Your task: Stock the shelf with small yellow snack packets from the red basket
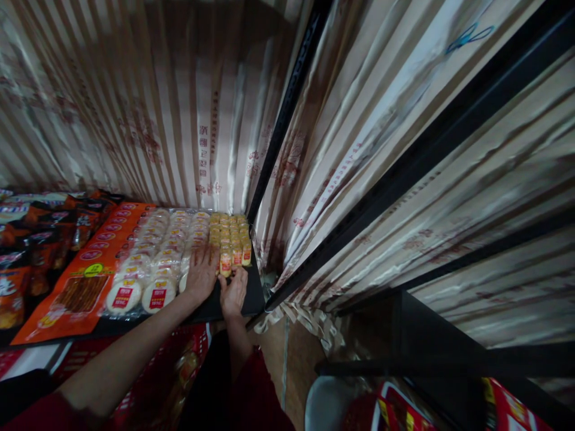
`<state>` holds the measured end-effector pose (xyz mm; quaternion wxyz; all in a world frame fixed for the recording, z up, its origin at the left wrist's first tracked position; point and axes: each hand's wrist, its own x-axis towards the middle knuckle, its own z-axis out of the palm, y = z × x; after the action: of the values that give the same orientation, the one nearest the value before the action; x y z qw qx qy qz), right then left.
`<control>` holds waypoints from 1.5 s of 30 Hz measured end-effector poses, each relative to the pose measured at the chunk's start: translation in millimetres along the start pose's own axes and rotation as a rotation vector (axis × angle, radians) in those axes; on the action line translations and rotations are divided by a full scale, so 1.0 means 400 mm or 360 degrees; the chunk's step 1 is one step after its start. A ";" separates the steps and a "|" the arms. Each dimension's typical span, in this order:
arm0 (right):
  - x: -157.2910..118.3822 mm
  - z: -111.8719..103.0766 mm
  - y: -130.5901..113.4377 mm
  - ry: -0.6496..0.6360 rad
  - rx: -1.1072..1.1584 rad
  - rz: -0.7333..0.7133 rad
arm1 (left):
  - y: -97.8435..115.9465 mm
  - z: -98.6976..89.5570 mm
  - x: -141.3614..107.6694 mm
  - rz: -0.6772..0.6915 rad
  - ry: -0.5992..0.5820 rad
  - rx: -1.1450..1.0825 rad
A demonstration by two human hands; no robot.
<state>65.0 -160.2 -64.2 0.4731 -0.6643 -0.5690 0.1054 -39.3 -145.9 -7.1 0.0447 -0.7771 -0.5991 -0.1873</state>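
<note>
On the dark shelf, my left hand [201, 272] lies with its fingers stretched over the right-hand column of white round crackers [158, 293] in clear wrappers, beside small yellow snack packs [237, 242]. Its fingers are against the left side of the yellow packs. Lower and to the right, my right hand [233, 292] has its thumb and fingers at the front end of a yellow snack pack [225, 263], gripping it at its lower edge. The yellow packs stand in close rows at the shelf's right end. My hands partly cover the packs.
An orange bag [85, 275] of brown sticks lies left of the crackers, with black-and-orange snack bags [13, 293] beyond. A pleated curtain [179, 120] hangs behind. Black posts [287, 120] rise at the right. Below are a red basket [157, 359] and a pale tub [326, 401].
</note>
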 end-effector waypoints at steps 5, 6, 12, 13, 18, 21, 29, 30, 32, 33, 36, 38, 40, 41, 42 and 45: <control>0.000 -0.003 -0.003 -0.0013 -0.0007 0.0018 | 0.001 -0.002 0.003 0.0027 0.0025 0.0038; 0.000 -0.003 -0.003 -0.0009 -0.0008 0.0020 | 0.001 -0.001 0.003 0.0027 0.0032 0.0029; -0.001 -0.004 -0.001 0.0018 -0.0007 0.0004 | 0.000 0.004 0.008 0.0023 0.0080 -0.0044; -0.001 -0.004 -0.002 0.0021 -0.0003 0.0008 | -0.001 0.005 0.009 0.0019 0.0092 -0.0052; 0.001 -0.008 -0.007 -0.0005 0.0030 0.0025 | -0.005 0.012 0.010 -0.0008 0.0117 -0.0065; 0.002 -0.007 -0.005 -0.0029 0.0031 0.0023 | -0.006 0.017 0.008 -0.0004 0.0103 -0.0079; 0.003 -0.004 -0.005 -0.0046 0.0030 0.0062 | 0.000 0.015 -0.008 0.0032 0.0130 -0.0205; 0.003 -0.005 -0.005 -0.0047 0.0037 0.0063 | 0.004 0.012 -0.013 0.0086 0.0131 -0.0240; 0.003 -0.006 -0.004 -0.0053 0.0047 0.0059 | 0.014 0.008 -0.025 0.0221 0.0087 -0.0301; 0.002 -0.008 -0.004 -0.0058 0.0046 0.0055 | 0.020 0.008 -0.032 0.0281 0.0051 -0.0321; 0.001 -0.015 -0.002 -0.0054 0.0056 0.0044 | 0.036 0.022 -0.051 0.0340 -0.0012 -0.0330; 0.001 -0.020 -0.003 -0.0003 0.0099 0.0029 | 0.042 0.042 -0.062 0.0338 -0.0008 -0.0308; 0.002 -0.024 -0.004 0.0071 0.0159 0.0004 | 0.042 0.066 -0.070 0.0349 0.0020 -0.0287; 0.002 -0.025 -0.004 0.0114 0.0187 -0.0003 | 0.041 0.078 -0.074 0.0356 0.0039 -0.0279; 0.002 -0.025 -0.004 0.0157 0.0211 -0.0002 | 0.041 0.089 -0.078 0.0361 0.0059 -0.0272; 0.002 -0.026 -0.001 0.0267 0.0252 0.0073 | 0.044 0.112 -0.091 0.0361 0.0093 -0.0228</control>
<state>71.9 -164.7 -58.1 0.5677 -0.6442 -0.5018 0.1049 -19.8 -170.8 -58.4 0.0275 -0.8353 -0.4909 -0.2460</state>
